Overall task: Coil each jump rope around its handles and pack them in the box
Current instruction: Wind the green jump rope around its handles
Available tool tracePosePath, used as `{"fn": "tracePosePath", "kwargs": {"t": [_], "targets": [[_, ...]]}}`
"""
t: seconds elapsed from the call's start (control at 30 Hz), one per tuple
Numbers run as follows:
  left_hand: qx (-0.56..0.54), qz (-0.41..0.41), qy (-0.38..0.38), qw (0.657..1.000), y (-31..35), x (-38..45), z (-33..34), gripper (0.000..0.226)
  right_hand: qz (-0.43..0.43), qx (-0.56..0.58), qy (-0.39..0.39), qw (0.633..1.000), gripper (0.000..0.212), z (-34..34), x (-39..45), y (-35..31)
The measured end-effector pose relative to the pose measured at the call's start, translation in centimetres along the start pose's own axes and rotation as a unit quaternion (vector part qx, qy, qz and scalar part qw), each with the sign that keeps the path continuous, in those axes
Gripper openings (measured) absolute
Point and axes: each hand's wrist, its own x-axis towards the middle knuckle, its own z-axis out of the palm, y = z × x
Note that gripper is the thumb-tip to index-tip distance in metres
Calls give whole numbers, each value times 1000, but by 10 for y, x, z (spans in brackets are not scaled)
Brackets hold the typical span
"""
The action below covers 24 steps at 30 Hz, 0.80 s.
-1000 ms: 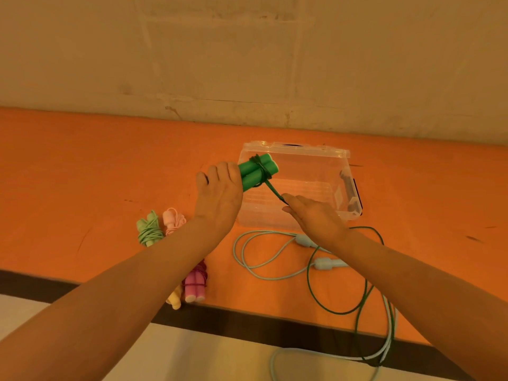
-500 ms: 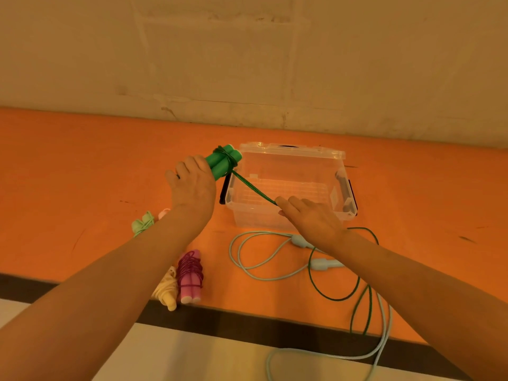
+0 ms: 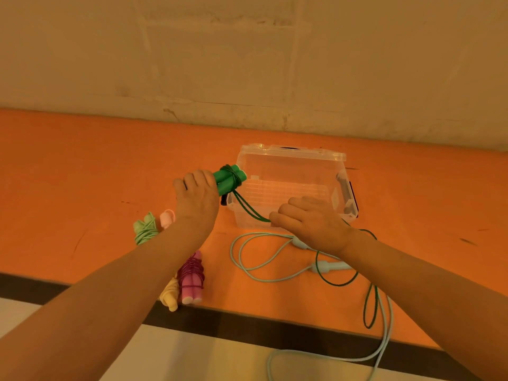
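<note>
Head view, inspected from largest item to smallest, all positions referred to the clear box (image 3: 292, 156). Orange table (image 3: 82, 171) carries the box, open-topped and with nothing seen inside it. Left hand (image 3: 196, 198) is curled round the paired green handles (image 3: 229, 178) at the box's left wall; their long axis runs up and right, free ends over the box's left rim. A few turns of green rope (image 3: 248, 211) sit on the handles; the rope runs taut down-right to the right hand (image 3: 313, 221), which pinches it in front of the box's near wall. The remaining slack loops nearer the viewer, over the table edge. Judgement: the next wrap must pass crosswise to that axis, right hand leading. Pale blue rope (image 3: 258, 279) lies uncoiled before the box. Coiled bundles, light green (image 3: 144, 232), magenta (image 3: 191, 276), yellow (image 3: 170, 294) and pink (image 3: 167, 218), lie left of the box, unpacked.
</note>
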Motion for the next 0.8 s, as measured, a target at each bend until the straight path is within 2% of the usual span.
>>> {"fn": "tracePosePath", "kwargs": {"t": [0.17, 0.27, 0.37, 0.47, 0.6, 0.7, 0.8], "targets": [[-28, 84, -6, 996, 17, -11, -7, 18, 9, 10, 62, 998, 9, -16, 24, 11], [-54, 173, 0, 983, 25, -23, -13, 21, 24, 0, 61, 998, 21, -23, 24, 31], [-77, 223, 41, 971, 27, -23, -22, 26, 53, -13, 67, 996, 6, -29, 20, 49], [-121, 257, 52, 957, 32, -20, -34, 35, 69, -18, 71, 995, 7, -29, 17, 56], [-183, 321, 67, 927, 40, -20, -45, 30, 97, -13, 53, 994, 10, -24, 10, 59], [-213, 340, 74, 913, 38, -19, -49, 25, 134, 23, 28, 990, 22, -15, 0, 59], [-226, 323, 74, 916, 27, -14, -48, 26, 205, 87, -5, 975, 45, -6, -16, 58]]}}
